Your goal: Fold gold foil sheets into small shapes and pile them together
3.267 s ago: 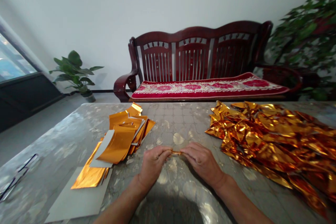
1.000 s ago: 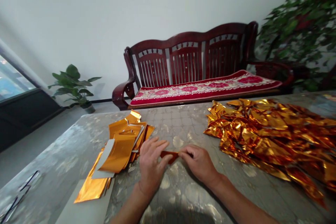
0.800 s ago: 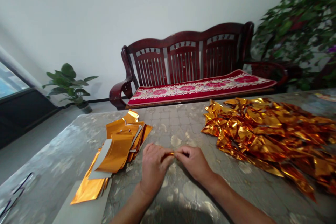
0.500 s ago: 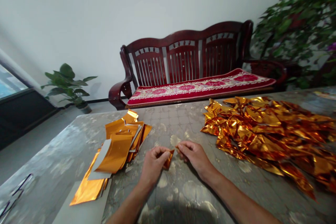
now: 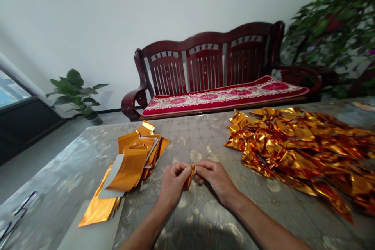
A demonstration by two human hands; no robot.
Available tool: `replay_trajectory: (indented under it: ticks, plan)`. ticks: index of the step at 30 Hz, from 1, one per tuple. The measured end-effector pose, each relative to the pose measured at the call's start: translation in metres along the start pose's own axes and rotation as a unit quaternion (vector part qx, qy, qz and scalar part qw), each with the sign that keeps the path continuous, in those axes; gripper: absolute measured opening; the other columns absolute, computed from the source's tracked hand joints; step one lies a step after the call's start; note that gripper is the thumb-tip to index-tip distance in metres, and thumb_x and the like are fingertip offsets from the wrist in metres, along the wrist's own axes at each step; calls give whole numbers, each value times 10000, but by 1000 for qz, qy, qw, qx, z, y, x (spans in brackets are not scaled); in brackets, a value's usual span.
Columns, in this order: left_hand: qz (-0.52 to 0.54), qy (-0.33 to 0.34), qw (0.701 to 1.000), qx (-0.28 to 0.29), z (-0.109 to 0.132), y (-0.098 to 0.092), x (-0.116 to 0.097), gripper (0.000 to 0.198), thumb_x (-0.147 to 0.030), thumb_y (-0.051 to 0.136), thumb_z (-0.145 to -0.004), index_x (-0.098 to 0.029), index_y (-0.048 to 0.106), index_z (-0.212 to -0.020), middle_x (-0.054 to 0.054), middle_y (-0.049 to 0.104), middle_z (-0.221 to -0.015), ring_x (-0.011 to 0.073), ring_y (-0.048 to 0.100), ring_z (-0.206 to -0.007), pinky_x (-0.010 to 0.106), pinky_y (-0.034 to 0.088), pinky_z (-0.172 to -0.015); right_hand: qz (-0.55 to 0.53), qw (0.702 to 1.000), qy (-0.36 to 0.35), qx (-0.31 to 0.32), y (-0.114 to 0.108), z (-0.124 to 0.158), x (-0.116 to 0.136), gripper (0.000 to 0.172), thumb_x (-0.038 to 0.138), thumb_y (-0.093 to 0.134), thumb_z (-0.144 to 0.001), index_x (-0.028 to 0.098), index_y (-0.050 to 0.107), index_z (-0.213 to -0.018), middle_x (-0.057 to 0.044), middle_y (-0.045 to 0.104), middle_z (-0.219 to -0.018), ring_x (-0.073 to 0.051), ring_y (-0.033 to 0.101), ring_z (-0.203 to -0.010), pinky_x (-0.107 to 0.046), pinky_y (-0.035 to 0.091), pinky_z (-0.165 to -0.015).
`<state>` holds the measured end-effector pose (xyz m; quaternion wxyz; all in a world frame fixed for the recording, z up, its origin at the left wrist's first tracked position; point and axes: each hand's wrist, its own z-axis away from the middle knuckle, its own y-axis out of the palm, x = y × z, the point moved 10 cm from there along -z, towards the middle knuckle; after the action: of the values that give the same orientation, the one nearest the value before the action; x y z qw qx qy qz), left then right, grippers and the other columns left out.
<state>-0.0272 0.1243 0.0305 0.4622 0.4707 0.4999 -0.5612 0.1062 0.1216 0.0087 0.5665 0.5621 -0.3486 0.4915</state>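
My left hand [image 5: 173,183] and my right hand [image 5: 215,177] meet just above the marbled table [image 5: 205,218], near its middle. Both pinch one small folded piece of gold foil paper [image 5: 189,177], which stands on edge between the fingertips. Left of my hands lies a loose stack of flat gold foil sheets [image 5: 131,166], some with their white backs up. On the right spreads a wide heap of folded, crinkled gold foil pieces [image 5: 295,152].
A grey card sheet [image 5: 88,234] lies at the near left, and a dark thin wire-like object [image 5: 14,218] rests near the table's left edge. Behind the table stand a dark red wooden bench [image 5: 213,70] with a red cushion, a small potted plant [image 5: 79,93] and a large leafy plant [image 5: 336,35].
My hands have worked the small foil piece: it lay flat and horizontal between them, and it now stands narrow and upright in my fingertips. My view has shifted slightly.
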Motion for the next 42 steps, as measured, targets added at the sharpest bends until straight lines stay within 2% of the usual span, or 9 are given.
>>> replay_trajectory:
  ticks: [4, 6, 9, 12, 15, 20, 26, 30, 42]
  plan:
    - [-108, 65, 991, -41, 2, -8, -11, 238, -384, 666, -772, -193, 675, -630, -16, 594, -540, 148, 573, -585, 352, 487, -820, 10, 1000, -17, -14, 0, 0, 2, 311, 448, 770, -690, 156, 754, -795, 11, 627, -585, -102, 509, -523, -229, 397, -528]
    - [-183, 100, 976, -57, 5, -9, -20, 196, -349, 657, -785, -215, 692, -647, -17, 653, -609, 166, 613, -663, 458, 366, -1048, 38, 998, -32, -28, -2, 0, 4, 259, 403, 760, -685, 157, 740, -760, 18, 616, -575, -105, 505, -525, -231, 395, -526]
    - [-240, 125, 961, -52, 8, -6, -28, 180, -340, 651, -795, -230, 698, -661, -28, 691, -673, 174, 622, -708, 507, 183, -1161, 96, 992, -59, -59, -7, 0, 8, 174, 326, 737, -679, 157, 706, -703, 17, 618, -590, -112, 518, -558, -229, 395, -541]
    - [-189, 102, 976, -29, 4, -8, -26, 338, -425, 533, -880, -207, 724, -704, 17, 710, -719, 197, 632, -745, 464, 334, -1084, 73, 994, -55, -63, -12, -1, 7, 199, 355, 712, -715, 163, 657, -713, 24, 602, -572, -109, 516, -540, -229, 393, -535]
    - [-6, 15, 1000, -25, -4, -22, -6, 577, -577, 380, -933, -141, 749, -847, 104, 744, -834, 228, 670, -832, 379, 490, -883, 13, 998, -31, -58, -17, -3, 3, 290, 432, 730, -723, 162, 630, -753, 26, 593, -575, -106, 518, -533, -229, 406, -535]
    - [245, -133, 960, -6, -12, -28, 34, 557, -629, 544, -854, -109, 737, -898, 151, 757, -885, 201, 697, -763, 311, 531, -724, -13, 998, -15, -59, -24, -4, 5, 355, 465, 776, -690, 150, 640, -782, 11, 601, -605, -108, 524, -546, -235, 425, -536]
    - [163, -35, 980, 106, -6, -9, 7, 608, -603, 719, -734, -122, 736, -1107, 140, 744, -1058, 233, 680, -972, 314, 498, -875, -26, 997, 8, -74, -26, -4, 0, 373, 469, 791, -667, 150, 646, -797, 2, 614, -613, -112, 529, -540, -242, 430, -538]
    - [113, -18, 992, 48, -6, -11, 7, 498, -425, 834, -637, -113, 764, -1019, 108, 756, -938, 199, 687, -809, 283, 509, -767, -21, 997, -3, -78, -25, -2, 3, 378, 487, 789, -663, 161, 635, -777, 14, 598, -598, -110, 518, -532, -241, 423, -534]
    - [13, 3, 995, -95, -5, -30, 14, 322, -352, 722, -706, -144, 689, -949, -56, 589, -511, 83, 467, -402, 186, 356, -441, 2, 997, -33, -66, -20, 0, 6, 390, 490, 806, -657, 179, 592, -758, 18, 618, -604, -116, 547, -544, -241, 457, -542]
